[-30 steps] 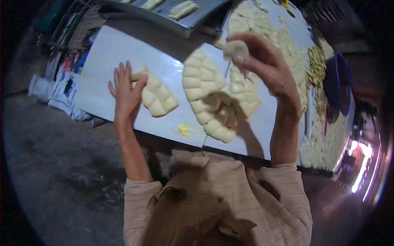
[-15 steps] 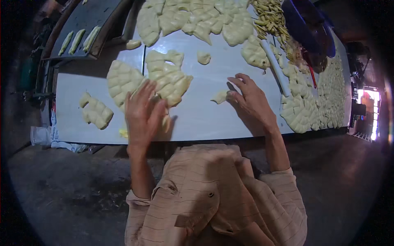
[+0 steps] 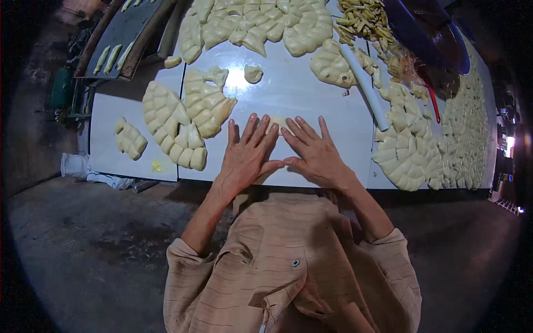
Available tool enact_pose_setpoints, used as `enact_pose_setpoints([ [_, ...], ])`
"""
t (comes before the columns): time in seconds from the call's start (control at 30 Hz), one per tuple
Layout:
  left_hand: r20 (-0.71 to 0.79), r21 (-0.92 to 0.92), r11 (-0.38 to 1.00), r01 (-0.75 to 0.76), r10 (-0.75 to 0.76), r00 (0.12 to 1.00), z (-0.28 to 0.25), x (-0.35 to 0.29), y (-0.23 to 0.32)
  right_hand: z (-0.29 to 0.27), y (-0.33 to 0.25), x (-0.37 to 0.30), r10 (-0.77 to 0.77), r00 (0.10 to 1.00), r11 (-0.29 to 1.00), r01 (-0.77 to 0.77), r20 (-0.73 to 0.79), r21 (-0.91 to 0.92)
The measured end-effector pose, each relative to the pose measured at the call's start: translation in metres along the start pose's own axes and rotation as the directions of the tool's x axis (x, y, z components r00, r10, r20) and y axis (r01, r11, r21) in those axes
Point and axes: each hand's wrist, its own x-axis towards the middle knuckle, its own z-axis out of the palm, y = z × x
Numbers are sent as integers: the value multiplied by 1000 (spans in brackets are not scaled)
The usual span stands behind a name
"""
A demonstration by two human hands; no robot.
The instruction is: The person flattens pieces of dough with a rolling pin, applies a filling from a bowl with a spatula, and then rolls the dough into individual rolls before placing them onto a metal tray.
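My left hand (image 3: 249, 152) and my right hand (image 3: 315, 151) lie side by side on the white table near its front edge, palms down, with fingers stretched forward and thumbs almost touching. Just a pale bit of a dough piece (image 3: 278, 120) shows between the fingertips; the rest is hidden under the hands. Left of my left hand are cut slabs of pale dough, one fan-shaped (image 3: 164, 108) and another (image 3: 208, 102) against it. Farther left sits a small dough chunk (image 3: 131, 139). A lone dough lump (image 3: 253, 74) rests beyond my hands.
More scored dough (image 3: 250, 25) covers the far side. A pale rod (image 3: 363, 86) lies at the right, near a dough sheet (image 3: 408, 161), a pile of yellowish strips (image 3: 363, 19), a blue basin (image 3: 463, 50) and a red-handled tool (image 3: 433, 102). A tray (image 3: 125, 36) with dough strips stands upper left.
My left hand has moved right, off the cut dough, to beside my right hand. My right hand has come over the small dough piece and flattened. The view has shifted slightly.
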Motion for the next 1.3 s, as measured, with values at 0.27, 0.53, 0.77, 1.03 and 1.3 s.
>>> enact_pose_setpoints([
  [0.27,-113,-165,986,-2,-16,994,12,-4,27,-40,97,6,442,660,767,-629,-608,-125],
  [0.53,-165,-223,974,-26,-12,986,-11,-24,7,-47,77,-10,491,658,834,-545,-571,89],
  [0.77,-330,-183,982,40,-100,939,-5,-8,-10,-26,-2,12,149,980,988,-153,-129,-18],
  [1.03,-93,-39,967,251,-254,963,-1,55,-34,1,15,44,380,912,906,-401,-153,-138],
  [1.3,-409,39,967,250,-213,887,-3,144,-85,-12,59,130,304,856,854,-439,-418,-278],
])
